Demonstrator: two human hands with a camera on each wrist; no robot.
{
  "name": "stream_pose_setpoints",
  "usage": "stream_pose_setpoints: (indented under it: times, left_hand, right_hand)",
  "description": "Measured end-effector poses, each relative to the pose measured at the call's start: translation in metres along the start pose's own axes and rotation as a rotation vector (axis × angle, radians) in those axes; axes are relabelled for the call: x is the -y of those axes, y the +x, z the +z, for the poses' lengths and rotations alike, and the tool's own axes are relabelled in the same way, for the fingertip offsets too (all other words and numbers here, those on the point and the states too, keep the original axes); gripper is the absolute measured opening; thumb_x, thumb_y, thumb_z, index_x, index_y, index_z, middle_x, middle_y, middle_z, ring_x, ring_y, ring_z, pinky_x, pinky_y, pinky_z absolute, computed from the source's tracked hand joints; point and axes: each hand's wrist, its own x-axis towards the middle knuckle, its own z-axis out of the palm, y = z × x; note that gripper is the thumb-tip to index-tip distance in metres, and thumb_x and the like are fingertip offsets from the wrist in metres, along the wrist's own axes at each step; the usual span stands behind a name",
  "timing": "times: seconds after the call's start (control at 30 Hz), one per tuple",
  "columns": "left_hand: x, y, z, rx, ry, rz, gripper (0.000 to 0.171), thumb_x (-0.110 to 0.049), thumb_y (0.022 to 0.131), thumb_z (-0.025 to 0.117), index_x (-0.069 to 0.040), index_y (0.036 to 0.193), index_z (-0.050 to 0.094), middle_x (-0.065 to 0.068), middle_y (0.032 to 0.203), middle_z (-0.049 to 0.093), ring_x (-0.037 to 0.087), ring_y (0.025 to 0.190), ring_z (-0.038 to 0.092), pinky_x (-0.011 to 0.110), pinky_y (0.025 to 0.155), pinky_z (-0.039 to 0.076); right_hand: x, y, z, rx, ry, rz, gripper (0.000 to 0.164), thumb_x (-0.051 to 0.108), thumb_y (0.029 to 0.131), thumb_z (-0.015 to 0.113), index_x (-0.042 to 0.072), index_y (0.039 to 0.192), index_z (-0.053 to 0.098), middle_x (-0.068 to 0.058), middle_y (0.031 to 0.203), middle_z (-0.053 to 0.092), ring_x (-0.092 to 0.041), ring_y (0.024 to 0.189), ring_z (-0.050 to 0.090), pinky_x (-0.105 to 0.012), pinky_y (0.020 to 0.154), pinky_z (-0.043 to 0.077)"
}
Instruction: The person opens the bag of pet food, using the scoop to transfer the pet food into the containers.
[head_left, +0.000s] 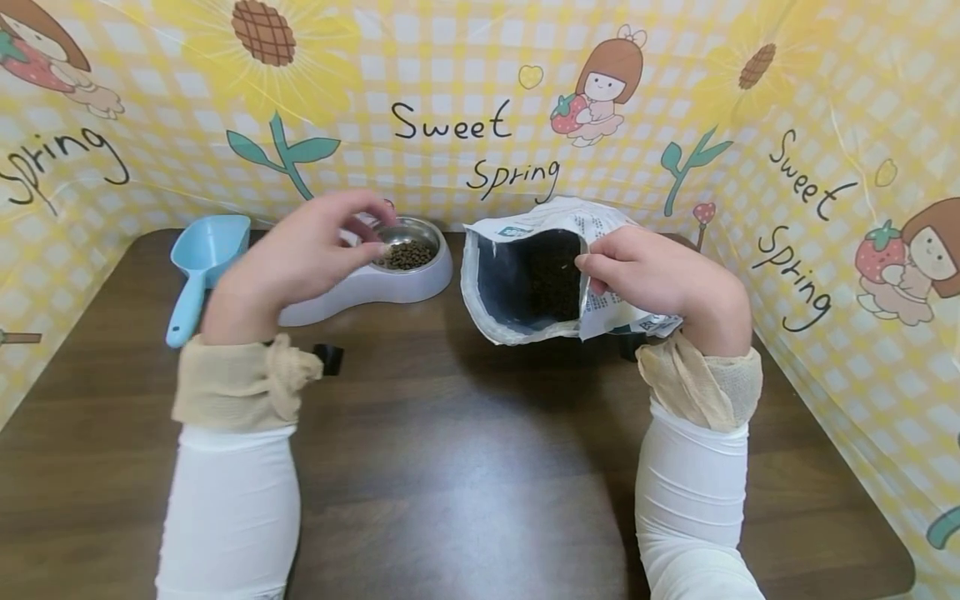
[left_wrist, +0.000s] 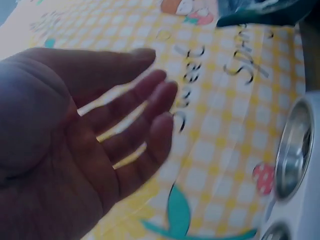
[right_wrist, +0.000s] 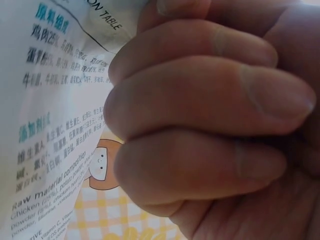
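Observation:
My right hand (head_left: 660, 267) grips the side edge of an open pet food bag (head_left: 487, 321), its mouth tipped toward me with dark kibble inside. The right wrist view shows the curled fingers (right_wrist: 200, 95) against the bag's printed side (right_wrist: 55, 125). My left hand (head_left: 315, 246) hovers near a metal bowl (head_left: 427, 235) holding brown kibble (head_left: 408, 255). Loosely bent and holding nothing, its fingers (left_wrist: 150, 95) are spread slightly apart in the left wrist view. The bowl sits in a white pet feeder base (head_left: 375, 290), whose left part is hidden behind the left hand.
A light blue scoop (head_left: 213, 242) lies at the table's back left, just beyond the left wrist. Yellow checked cloth (head_left: 420, 50) with printed drawings stands around the back and sides of the dark wood table (head_left: 420, 467).

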Motion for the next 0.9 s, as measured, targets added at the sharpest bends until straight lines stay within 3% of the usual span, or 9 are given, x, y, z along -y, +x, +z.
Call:
stream_pose_setpoints:
  times: [0.2, 0.3, 0.4, 0.53, 0.77, 0.9]
  left_hand:
    - [-0.007, 0.03, 0.031, 0.076, 0.031, 0.075, 0.039, -0.001, 0.093, 0.062, -0.007, 0.131, 0.057, 0.012, 0.132, 0.057, 0.027, 0.12, 0.051, 0.051, 0.101, 0.043]
    - [-0.009, 0.04, 0.044, 0.112, 0.005, 0.06, 0.037, -0.004, 0.097, 0.056, -0.006, 0.134, 0.056, 0.013, 0.133, 0.058, 0.026, 0.118, 0.052, 0.049, 0.101, 0.044]
    - [-0.012, 0.046, 0.054, 0.141, -0.104, -0.013, 0.03, -0.018, 0.103, 0.049, -0.006, 0.129, 0.058, 0.014, 0.121, 0.064, 0.025, 0.104, 0.061, 0.046, 0.092, 0.051]
    - [-0.015, 0.049, 0.062, 0.138, -0.231, -0.087, 0.042, -0.041, 0.105, 0.043, -0.005, 0.116, 0.061, 0.014, 0.106, 0.067, 0.025, 0.091, 0.066, 0.042, 0.08, 0.057]
    - [-0.02, 0.049, 0.07, 0.197, -0.099, -0.122, 0.053, -0.057, 0.095, 0.052, -0.007, 0.09, 0.068, 0.011, 0.087, 0.073, 0.019, 0.071, 0.067, 0.038, 0.067, 0.055]
    - [-0.029, 0.049, 0.075, 0.248, -0.138, -0.126, 0.055, -0.057, 0.094, 0.055, -0.006, 0.084, 0.072, 0.01, 0.079, 0.074, 0.019, 0.066, 0.068, 0.034, 0.06, 0.054]
  right_hand:
    - [0.001, 0.003, 0.0, 0.011, 0.001, 0.001, 0.044, 0.02, 0.104, 0.043, 0.002, 0.069, 0.062, -0.004, 0.063, 0.047, -0.018, 0.054, 0.045, -0.032, 0.057, 0.04]
    - [0.0, 0.002, -0.001, 0.008, -0.003, 0.013, 0.044, 0.02, 0.104, 0.044, 0.002, 0.068, 0.062, -0.004, 0.062, 0.047, -0.019, 0.055, 0.045, -0.032, 0.056, 0.04]
    - [0.0, 0.002, -0.001, 0.006, -0.003, 0.02, 0.044, 0.021, 0.104, 0.044, 0.003, 0.068, 0.063, -0.003, 0.061, 0.045, -0.019, 0.055, 0.045, -0.033, 0.056, 0.04]
    - [0.0, 0.001, -0.001, -0.002, -0.01, 0.017, 0.045, 0.023, 0.104, 0.044, 0.003, 0.068, 0.062, -0.002, 0.058, 0.042, -0.019, 0.055, 0.045, -0.033, 0.056, 0.04]
    - [0.001, 0.001, 0.0, -0.015, -0.016, 0.012, 0.045, 0.022, 0.104, 0.044, 0.003, 0.068, 0.063, -0.001, 0.057, 0.041, -0.02, 0.055, 0.046, -0.033, 0.057, 0.04]
    - [0.002, 0.002, -0.001, -0.038, -0.051, 0.003, 0.045, 0.021, 0.104, 0.043, 0.004, 0.068, 0.064, -0.002, 0.056, 0.042, -0.021, 0.055, 0.047, -0.034, 0.057, 0.041]
